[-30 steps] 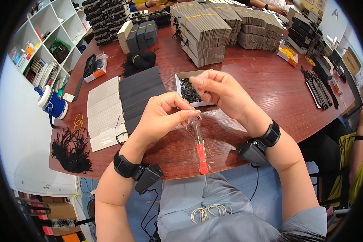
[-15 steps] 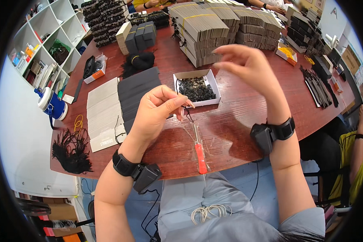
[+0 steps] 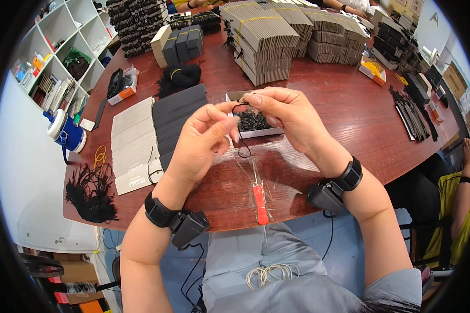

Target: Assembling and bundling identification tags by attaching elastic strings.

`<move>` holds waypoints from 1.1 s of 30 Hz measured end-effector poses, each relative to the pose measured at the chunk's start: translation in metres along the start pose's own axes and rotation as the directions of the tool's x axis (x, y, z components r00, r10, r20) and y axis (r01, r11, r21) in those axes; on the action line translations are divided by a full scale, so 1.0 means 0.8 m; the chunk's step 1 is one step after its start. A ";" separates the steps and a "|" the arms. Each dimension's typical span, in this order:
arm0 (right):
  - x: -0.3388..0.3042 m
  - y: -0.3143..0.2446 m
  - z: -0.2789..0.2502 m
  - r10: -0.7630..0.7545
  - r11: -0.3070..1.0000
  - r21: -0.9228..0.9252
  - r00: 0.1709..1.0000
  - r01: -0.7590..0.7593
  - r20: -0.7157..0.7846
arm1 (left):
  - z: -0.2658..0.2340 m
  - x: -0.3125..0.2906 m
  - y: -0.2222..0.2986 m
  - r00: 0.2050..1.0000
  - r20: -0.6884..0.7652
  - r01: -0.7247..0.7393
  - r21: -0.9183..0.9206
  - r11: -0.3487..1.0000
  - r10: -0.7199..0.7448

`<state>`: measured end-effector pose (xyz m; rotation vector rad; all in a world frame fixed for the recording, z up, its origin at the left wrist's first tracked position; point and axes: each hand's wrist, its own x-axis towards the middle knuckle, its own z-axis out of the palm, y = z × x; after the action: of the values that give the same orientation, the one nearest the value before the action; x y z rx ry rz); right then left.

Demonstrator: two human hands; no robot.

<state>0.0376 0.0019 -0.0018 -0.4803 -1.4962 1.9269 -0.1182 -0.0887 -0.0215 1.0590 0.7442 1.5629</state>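
A thin black cord (image 3: 243,150) loops between my hands over the near middle of the table. My left hand (image 3: 197,140) pinches it, with its lower loop dangling below the fingers. The fingertips of my right hand (image 3: 292,116) are closed on the cord's upper part. Partly hidden behind my hands is a white box (image 3: 271,132) filled with small black pieces (image 3: 253,121). Below the cord, a red-handled tool (image 3: 260,204) with a slim metal shaft lies near the table edge, among pale loose threads.
Left of my hands lie rows of light grey tags (image 3: 133,138) and black tags (image 3: 178,120). A bundle of black cords (image 3: 92,193) rests near a blue-and-white jug (image 3: 67,131). Banded grey stacks (image 3: 261,39) stand at the back. Another person's arm (image 3: 466,177) shows at right.
My right hand has come down and left from its raised position and now grips the cord beside my left hand. The left hand has stayed nearly in place.
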 end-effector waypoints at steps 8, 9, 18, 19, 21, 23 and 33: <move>-0.003 0.008 0.005 -0.212 0.962 -0.156 0.972 0.225 0.099 | -0.008 0.000 -0.005 0.999 -0.002 0.034 -0.253 0.967 -0.036; -0.003 0.009 0.006 -0.211 0.962 -0.156 0.972 0.224 0.099 | -0.007 0.000 -0.005 0.999 -0.002 0.040 -0.241 0.970 -0.041; -0.006 0.015 0.012 -0.071 0.997 -0.004 0.991 0.072 0.112 | -0.007 -0.001 -0.008 0.995 0.057 0.097 -0.225 0.969 -0.086; -0.006 0.019 0.014 -0.039 0.999 0.025 0.995 0.037 0.097 | -0.006 -0.001 -0.008 0.993 0.058 0.112 -0.233 0.966 -0.102; -0.005 0.022 0.015 -0.006 0.998 0.056 0.997 0.002 0.082 | -0.006 -0.001 -0.010 0.992 0.059 0.123 -0.239 0.963 -0.113; -0.004 0.024 0.015 -0.004 0.995 0.102 0.995 -0.006 0.097 | -0.005 -0.001 -0.011 0.991 0.057 0.133 -0.246 0.960 -0.123; -0.003 0.030 0.013 0.008 0.983 0.183 0.995 -0.027 0.102 | -0.004 -0.001 -0.011 0.991 0.062 0.128 -0.166 0.978 -0.119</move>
<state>0.0264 -0.0105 -0.0221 -0.3186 -1.3620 2.1069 -0.1175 -0.0866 -0.0310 0.9076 0.6180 1.4597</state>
